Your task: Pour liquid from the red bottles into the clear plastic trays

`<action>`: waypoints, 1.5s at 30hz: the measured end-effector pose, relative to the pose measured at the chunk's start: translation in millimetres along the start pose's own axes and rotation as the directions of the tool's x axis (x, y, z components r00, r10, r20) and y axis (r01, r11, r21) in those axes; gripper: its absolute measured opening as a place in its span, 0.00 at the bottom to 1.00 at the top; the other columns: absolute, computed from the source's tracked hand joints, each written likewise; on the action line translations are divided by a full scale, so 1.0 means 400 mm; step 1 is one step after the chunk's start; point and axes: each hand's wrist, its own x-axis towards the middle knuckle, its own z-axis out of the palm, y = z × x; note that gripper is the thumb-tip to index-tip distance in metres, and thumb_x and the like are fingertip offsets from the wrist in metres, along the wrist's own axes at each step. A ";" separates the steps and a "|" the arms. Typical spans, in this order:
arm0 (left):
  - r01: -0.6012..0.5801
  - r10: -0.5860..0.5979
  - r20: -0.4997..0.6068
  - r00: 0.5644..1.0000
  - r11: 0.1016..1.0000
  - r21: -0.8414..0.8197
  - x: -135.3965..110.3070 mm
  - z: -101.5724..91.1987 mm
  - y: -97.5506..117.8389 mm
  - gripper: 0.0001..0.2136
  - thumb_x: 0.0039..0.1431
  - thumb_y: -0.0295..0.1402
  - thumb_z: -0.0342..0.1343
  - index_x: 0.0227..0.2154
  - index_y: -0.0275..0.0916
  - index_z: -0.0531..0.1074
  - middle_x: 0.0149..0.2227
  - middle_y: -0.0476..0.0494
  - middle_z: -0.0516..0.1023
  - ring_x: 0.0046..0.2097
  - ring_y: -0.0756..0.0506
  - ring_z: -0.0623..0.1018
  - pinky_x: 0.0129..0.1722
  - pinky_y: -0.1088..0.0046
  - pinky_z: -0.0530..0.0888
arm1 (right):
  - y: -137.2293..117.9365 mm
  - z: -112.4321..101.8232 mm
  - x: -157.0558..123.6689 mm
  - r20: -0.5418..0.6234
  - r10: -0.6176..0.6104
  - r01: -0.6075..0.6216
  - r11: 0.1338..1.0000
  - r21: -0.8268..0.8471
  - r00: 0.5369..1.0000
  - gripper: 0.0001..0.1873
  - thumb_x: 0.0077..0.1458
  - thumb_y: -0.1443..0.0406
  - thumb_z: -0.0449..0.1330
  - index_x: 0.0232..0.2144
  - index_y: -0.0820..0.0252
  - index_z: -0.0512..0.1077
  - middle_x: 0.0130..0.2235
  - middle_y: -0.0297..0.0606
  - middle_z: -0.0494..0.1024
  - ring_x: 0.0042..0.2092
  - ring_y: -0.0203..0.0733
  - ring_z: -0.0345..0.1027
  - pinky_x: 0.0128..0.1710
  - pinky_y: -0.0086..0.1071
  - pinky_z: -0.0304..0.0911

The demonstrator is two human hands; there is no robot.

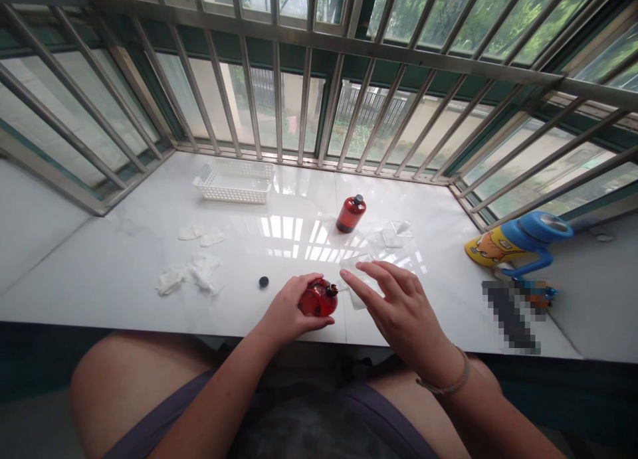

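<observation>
"Why do you hold the bottle (315,303) like that?"

"For a steady grip, I think. My left hand (286,311) is closed around its body, thumb on the near side and fingers over the far side, which leaves the uncapped neck (331,289) free. It tips toward my right; whether its base rests on the counter (124,299) I cannot tell."

"And the other hand?"

"My right hand (399,303) hangs just right of the bottle, fingers loosely stretched and parted, gripping nothing that I can see. Under it lies what looks like a clear tray (353,300) (half hidden, so I cannot say whether a fingertip touches it)."

"Where is the cap (264,282)?"

"Left of the bottle and near it, probably put there to be out of the way of both hands."

"And everything else?"

"Pushed out around the bottle, I suppose to leave room. A second bottle (350,216) stands capped beyond it, slightly right; a clear box (395,236) is farther right. The flask (486,248) is well off to its right, the white wads (203,272) well left, and the basket (234,194) beyond it on the left."
</observation>
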 end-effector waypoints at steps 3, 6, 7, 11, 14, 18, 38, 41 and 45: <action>0.004 -0.004 -0.001 1.000 1.000 -0.006 0.000 -0.001 0.000 0.40 0.48 0.42 0.81 0.64 0.49 0.71 0.61 0.39 0.78 0.62 0.33 0.79 0.66 0.50 0.74 | -0.001 -0.004 0.003 0.001 -0.006 0.006 1.000 0.003 1.000 0.30 0.72 0.73 0.61 0.71 0.49 0.69 0.63 0.44 0.78 0.64 0.56 0.67 0.61 0.49 0.64; 0.004 -0.004 -0.002 1.000 1.000 -0.013 0.001 -0.001 0.000 0.40 0.49 0.43 0.81 0.64 0.48 0.71 0.61 0.39 0.78 0.62 0.32 0.79 0.65 0.50 0.75 | -0.002 -0.005 0.005 -0.005 -0.015 0.015 1.000 0.001 1.000 0.29 0.72 0.72 0.61 0.71 0.49 0.70 0.63 0.44 0.78 0.63 0.56 0.67 0.60 0.49 0.63; 0.001 -0.001 -0.003 1.000 1.000 -0.015 0.001 -0.002 0.000 0.40 0.48 0.43 0.81 0.64 0.48 0.71 0.61 0.39 0.78 0.62 0.32 0.79 0.65 0.50 0.75 | -0.002 -0.005 0.006 -0.010 -0.021 0.021 1.000 -0.001 1.000 0.29 0.72 0.72 0.61 0.71 0.49 0.70 0.63 0.44 0.79 0.63 0.56 0.68 0.60 0.49 0.63; -0.009 0.009 -0.010 1.000 1.000 -0.020 0.000 -0.003 -0.005 0.41 0.48 0.43 0.81 0.64 0.49 0.71 0.61 0.38 0.79 0.62 0.32 0.79 0.65 0.50 0.75 | -0.002 -0.007 0.010 -0.015 -0.038 0.038 0.999 -0.015 0.999 0.28 0.72 0.71 0.61 0.70 0.49 0.71 0.62 0.44 0.79 0.63 0.55 0.68 0.60 0.48 0.63; -0.013 0.012 -0.011 1.000 1.000 -0.023 -0.001 -0.003 -0.008 0.40 0.49 0.43 0.81 0.64 0.49 0.71 0.61 0.38 0.78 0.62 0.32 0.79 0.65 0.50 0.75 | -0.003 -0.009 0.013 -0.016 -0.041 0.040 0.999 -0.023 0.999 0.27 0.72 0.72 0.61 0.69 0.49 0.71 0.62 0.43 0.80 0.63 0.54 0.69 0.60 0.47 0.62; -0.018 0.018 -0.012 1.000 1.000 -0.023 0.000 -0.001 -0.010 0.40 0.49 0.44 0.81 0.64 0.49 0.71 0.61 0.39 0.79 0.61 0.33 0.79 0.64 0.50 0.75 | -0.005 -0.010 0.016 -0.024 -0.044 0.043 0.999 -0.026 0.999 0.27 0.72 0.71 0.62 0.69 0.49 0.72 0.61 0.43 0.80 0.63 0.54 0.69 0.60 0.47 0.62; -0.034 0.033 -0.027 0.999 0.998 -0.044 0.001 0.000 -0.017 0.41 0.48 0.43 0.81 0.64 0.49 0.71 0.61 0.39 0.79 0.61 0.33 0.79 0.64 0.51 0.76 | -0.007 -0.007 0.018 -0.013 -0.104 0.103 0.993 -0.062 0.994 0.27 0.72 0.71 0.63 0.69 0.49 0.72 0.62 0.43 0.80 0.64 0.53 0.69 0.62 0.47 0.59; -0.036 0.034 -0.027 0.999 0.998 -0.043 0.001 0.001 -0.014 0.41 0.48 0.43 0.81 0.64 0.49 0.71 0.61 0.39 0.79 0.61 0.33 0.79 0.65 0.51 0.75 | -0.005 -0.007 0.019 -0.011 -0.106 0.105 0.992 -0.065 0.994 0.27 0.72 0.70 0.63 0.69 0.49 0.72 0.63 0.42 0.80 0.64 0.53 0.69 0.62 0.47 0.59; -0.027 0.026 -0.019 0.999 0.998 -0.049 0.000 0.000 -0.012 0.40 0.48 0.44 0.81 0.64 0.50 0.71 0.61 0.39 0.78 0.61 0.33 0.79 0.64 0.50 0.76 | -0.004 -0.009 0.020 0.000 -0.104 0.103 0.992 -0.070 0.995 0.29 0.70 0.71 0.64 0.69 0.49 0.71 0.63 0.42 0.80 0.64 0.53 0.69 0.62 0.47 0.60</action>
